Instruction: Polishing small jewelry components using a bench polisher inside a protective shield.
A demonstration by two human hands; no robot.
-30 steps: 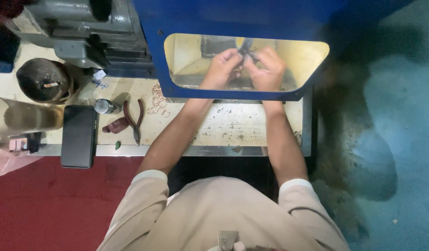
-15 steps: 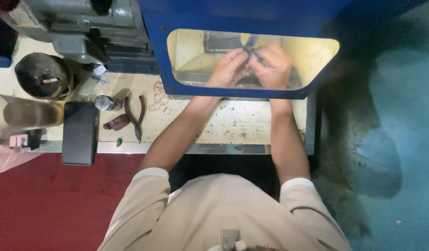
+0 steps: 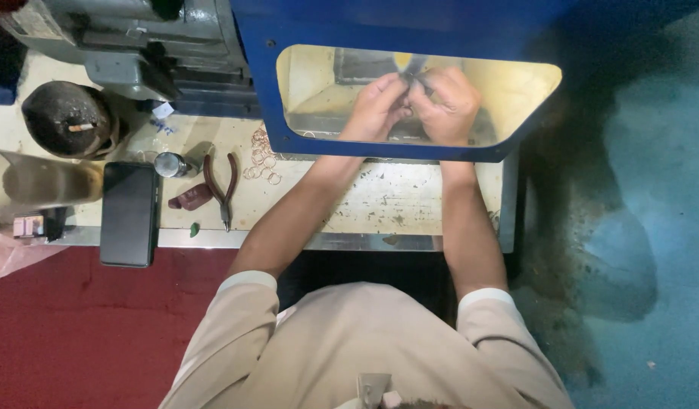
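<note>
Both my hands reach under a blue hood [image 3: 395, 19] and show through its clear window [image 3: 516, 98]. My left hand [image 3: 376, 106] and my right hand [image 3: 448, 102] are pressed together, fingers closed around a small thin object [image 3: 411, 92] that I cannot make out. A blurred spinning wheel [image 3: 410, 64] sits just above my fingertips. My forearms cross the pale, stained bench top [image 3: 379, 204].
Left of my arms lie several thin metal rings [image 3: 262, 160], red-handled pliers [image 3: 222, 185], a small metal cylinder [image 3: 167, 163] and a black phone [image 3: 128, 212]. A dark round bowl [image 3: 65, 117] and a grey motor [image 3: 137, 38] stand at the back left.
The view has shifted slightly; my hands stay together at the wheel with only small finger movements.
</note>
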